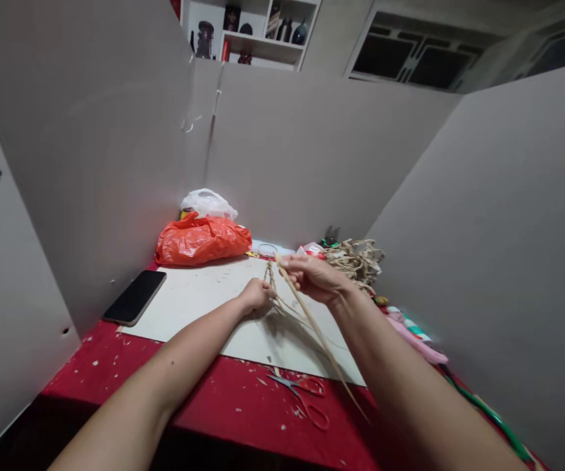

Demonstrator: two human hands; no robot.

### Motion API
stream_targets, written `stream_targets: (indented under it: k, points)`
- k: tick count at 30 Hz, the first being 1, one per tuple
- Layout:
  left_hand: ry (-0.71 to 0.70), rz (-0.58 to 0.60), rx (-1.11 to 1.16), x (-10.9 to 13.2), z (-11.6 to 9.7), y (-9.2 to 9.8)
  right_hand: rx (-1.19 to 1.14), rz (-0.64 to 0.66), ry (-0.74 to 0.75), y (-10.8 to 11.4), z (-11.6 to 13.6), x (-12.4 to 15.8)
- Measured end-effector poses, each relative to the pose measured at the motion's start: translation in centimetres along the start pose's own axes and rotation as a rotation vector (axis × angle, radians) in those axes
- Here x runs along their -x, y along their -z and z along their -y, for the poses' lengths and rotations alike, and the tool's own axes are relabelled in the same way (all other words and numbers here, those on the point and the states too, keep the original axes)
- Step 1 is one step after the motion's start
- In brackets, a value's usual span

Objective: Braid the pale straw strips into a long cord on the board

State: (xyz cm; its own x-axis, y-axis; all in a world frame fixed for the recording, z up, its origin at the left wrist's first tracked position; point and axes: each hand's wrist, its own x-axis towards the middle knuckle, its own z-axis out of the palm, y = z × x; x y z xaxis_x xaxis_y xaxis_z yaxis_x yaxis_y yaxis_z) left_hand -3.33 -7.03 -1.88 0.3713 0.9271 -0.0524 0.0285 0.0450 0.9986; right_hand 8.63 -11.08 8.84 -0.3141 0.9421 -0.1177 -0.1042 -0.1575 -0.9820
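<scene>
2 hands [256,296] [315,276] are showing mid-frame; 2 bags [201,242] [211,203] sitting left of center; 1 phone [135,296] lying far left; 1 scissors [294,384] lying bottom center.

Stretches the bare left forearm [179,363] and right forearm [404,366] forward, converging. Curls the left hand [255,296] closed in a pinch. Holds the right hand [317,277] near it, slightly higher, likewise pinching.

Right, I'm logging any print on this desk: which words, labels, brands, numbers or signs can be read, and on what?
None can be read.
Pale strip, scissors: no lettering visible.
Phone: dark screen, no text.
White bag: any print too blurred.
Dark box on the shelf: too small.
</scene>
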Motion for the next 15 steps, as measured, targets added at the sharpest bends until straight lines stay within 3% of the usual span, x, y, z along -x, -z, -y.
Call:
stream_targets:
  k: [3,6,10,15]
  points:
    - [0.025,-0.011,-0.039,-0.4,0.2,0.1,0.073,-0.037,-0.056,3.0,-3.8,0.6]
    - [0.022,-0.054,-0.04,-0.6,0.1,-0.2,0.102,-0.081,-0.065,4.5,-6.8,0.6]
    - [-0.007,-0.085,-0.025,-0.7,0.1,-0.9,0.179,-0.058,-0.012,4.3,-9.0,0.7]
    - [-0.019,-0.078,-0.017,-0.9,0.4,-1.2,0.274,-0.036,0.0,2.8,-9.4,1.1]
